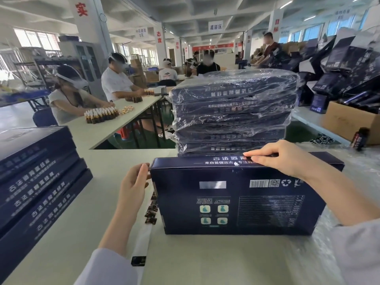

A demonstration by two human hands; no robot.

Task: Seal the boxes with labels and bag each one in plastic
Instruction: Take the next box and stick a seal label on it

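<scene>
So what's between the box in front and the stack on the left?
A label strip lies there, right beside the box and the left hand; the rest is bare table. Head view shows it.

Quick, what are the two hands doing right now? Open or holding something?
Left hand: open, fingertips touching the left end of the box.
Right hand: open, straight fingers pressing on the box's far top edge.

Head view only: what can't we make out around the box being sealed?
- Any label on the box far edge: covered by the right hand fingers.
- Label strip: partly behind the box edge and the left hand.
- Box's small print: too blurred.
- Unbagged stack: cut off by the left edge.
- Bagged stack count: plastic glare.
</scene>
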